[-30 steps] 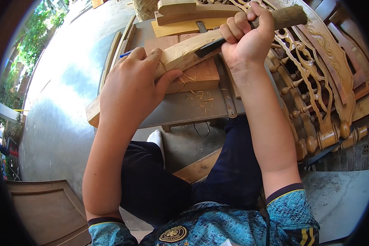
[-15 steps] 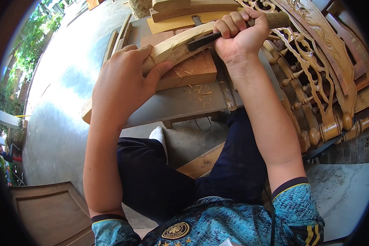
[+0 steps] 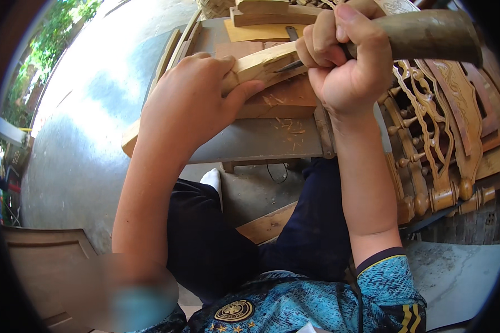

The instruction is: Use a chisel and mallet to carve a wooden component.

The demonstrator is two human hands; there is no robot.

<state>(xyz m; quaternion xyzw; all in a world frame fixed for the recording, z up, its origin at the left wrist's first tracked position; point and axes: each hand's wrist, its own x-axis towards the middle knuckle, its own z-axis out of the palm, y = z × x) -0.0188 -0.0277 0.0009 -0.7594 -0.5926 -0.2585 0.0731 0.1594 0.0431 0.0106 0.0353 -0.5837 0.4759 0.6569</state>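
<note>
My left hand (image 3: 191,102) is wrapped round the near end of a pale, roughly cut piece of wood (image 3: 258,62). The piece slants across a reddish-brown wooden block (image 3: 280,108). My right hand (image 3: 350,66) is closed in a fist on a chisel (image 3: 436,38), whose thick round wooden handle sticks out past the thumb to the right. The narrow dark blade comes out on the other side of the fist, its tip at the side of the pale piece. My right hand hides part of the blade and the far end of the piece.
Curled shavings (image 3: 295,132) lie on the block and the grey bench top (image 3: 228,147). A metal bar (image 3: 323,133) lies at the bench's right. More boards (image 3: 266,32) are stacked at the back. Carved, varnished wooden furniture parts (image 3: 444,133) stand close on the right; a brown panel (image 3: 44,261) is lower left.
My right hand has tilted and lifted the chisel, so its handle points nearer to me and less blade shows. The view has shifted a little; my left hand keeps its hold on the wood.
</note>
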